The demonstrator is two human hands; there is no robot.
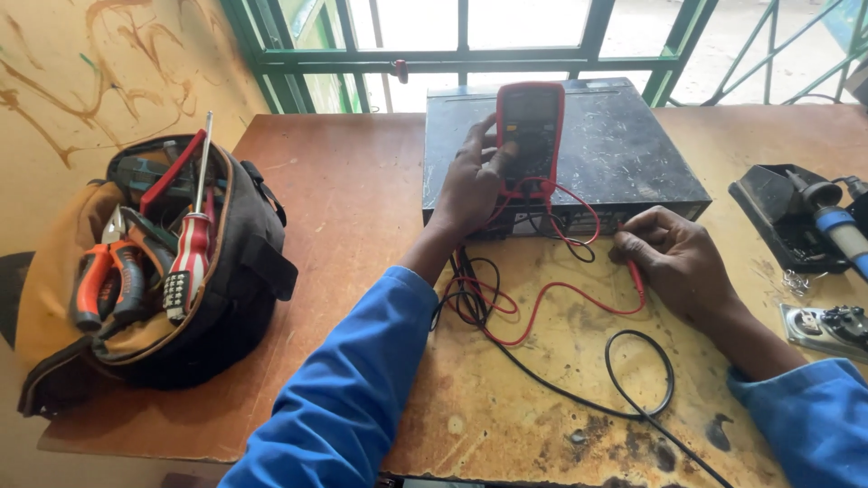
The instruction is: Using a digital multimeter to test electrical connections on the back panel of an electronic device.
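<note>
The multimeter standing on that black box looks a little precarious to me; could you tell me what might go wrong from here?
1. The multimeter stands upright on the black box, steadied only by the left hand; it may tip.
2. The red lead and black lead loop loosely across the table; a sleeve might snag them.
3. The right hand holds the red probe close to the box's front edge, where it could slip.

At the left of the frame a black and tan tool bag (181, 298) lies open on the worn wooden table (353, 208). Orange-handled pliers (108, 280) and a red-and-white striped screwdriver (192, 239) stick out of it. At the right edge sits a black soldering stand (778, 217), with a blue-handled soldering iron (845, 230) resting in it. Green window bars (470, 59) run along the top.
</note>
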